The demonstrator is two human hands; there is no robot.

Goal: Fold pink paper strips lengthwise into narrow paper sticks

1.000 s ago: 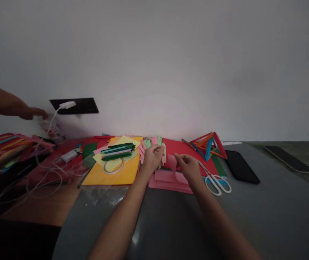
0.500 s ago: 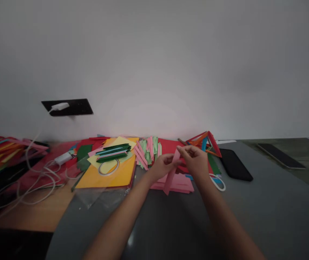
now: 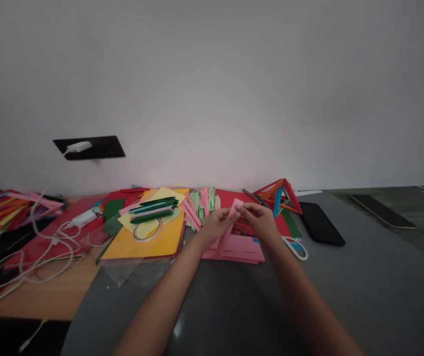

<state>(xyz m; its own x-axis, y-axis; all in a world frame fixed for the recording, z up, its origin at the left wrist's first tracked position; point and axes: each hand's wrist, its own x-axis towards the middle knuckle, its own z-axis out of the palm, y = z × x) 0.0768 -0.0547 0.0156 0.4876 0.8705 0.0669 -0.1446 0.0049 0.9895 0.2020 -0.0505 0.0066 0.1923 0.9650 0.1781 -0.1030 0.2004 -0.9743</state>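
Pink strip (image 3: 227, 236): raised above the left part of the pink stack (image 3: 247, 250), slanted, top end leaning right. Long, narrow, matt, paler at the top. Creases: can't tell, fingers cover part.
Step in hand: reads as two-handed fingertip work at the strip's upper end; fold or alignment can't be told.
Strip handling: any fold or shift there calls for a light pinch and matched edges, my judgement. Thin paper, likely to kink if squeezed off line.
Left hand (image 3: 212, 229): fingertips closed on the strip, above the stack's left part.
Right hand (image 3: 260, 222): thumb and finger pinched on the strip's top end, above the stack's right part.
Green and pink strips (image 3: 205, 201): loose pile, behind-left of stack.
Orange sheets (image 3: 167, 241): left of stack, ring (image 3: 147, 239) on top.
Scissors (image 3: 304, 256): right of stack, white loop showing.
Paper frame (image 3: 277, 200): behind-right of stack.
Black phone (image 3: 321, 224): farther right of stack.
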